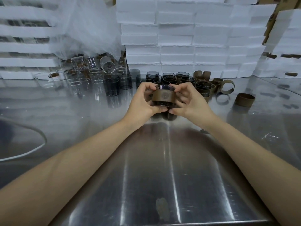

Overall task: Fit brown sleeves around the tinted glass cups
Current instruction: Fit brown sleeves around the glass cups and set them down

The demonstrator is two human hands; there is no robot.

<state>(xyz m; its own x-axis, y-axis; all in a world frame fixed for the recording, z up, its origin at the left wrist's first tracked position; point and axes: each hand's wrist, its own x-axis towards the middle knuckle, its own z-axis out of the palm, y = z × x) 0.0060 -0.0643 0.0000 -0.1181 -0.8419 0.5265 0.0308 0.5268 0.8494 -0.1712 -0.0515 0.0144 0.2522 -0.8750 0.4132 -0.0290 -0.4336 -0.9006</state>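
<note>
Tinted glass cup (163, 87) is off the tabletop (162, 168), held in the air just in front of the stock row, roughly centre frame. Brown sleeve (164, 96) is already wrapped round its middle with the logo facing the camera. Dark glass shows above the band's top edge and below its bottom edge.

Step in hand, my read: seating and squaring the sleeve. To do it well:
- Keep the band level all the way round, with even glass showing top and bottom.
- Close the seam at the back (hidden from this view, can't confirm its state) without letting the band ride up.
- Squeeze the band, not the rim.
- The glass looks thin and slick, so support the base while pressing.

Grip: left hand (142, 101) and right hand (189, 102) are both clamped on the cup, one per side. Fingers (147, 86) curl over the top edge and round the back. The thumbs nearly meet under the front of the base. So the cup sits between the two hands, with the sleeve's face exposed in the gap between them.

Outward:
- The sleeved cups (169, 79) cluster just behind the hands.
- The bare tinted cups (111, 86) stand to the left, with the clear glasses (73, 77) further left.
- The loose sleeves (244, 99) lie to the right, well apart from the hands.
- The foam boxes (179, 38) are stacked along the back.
</note>
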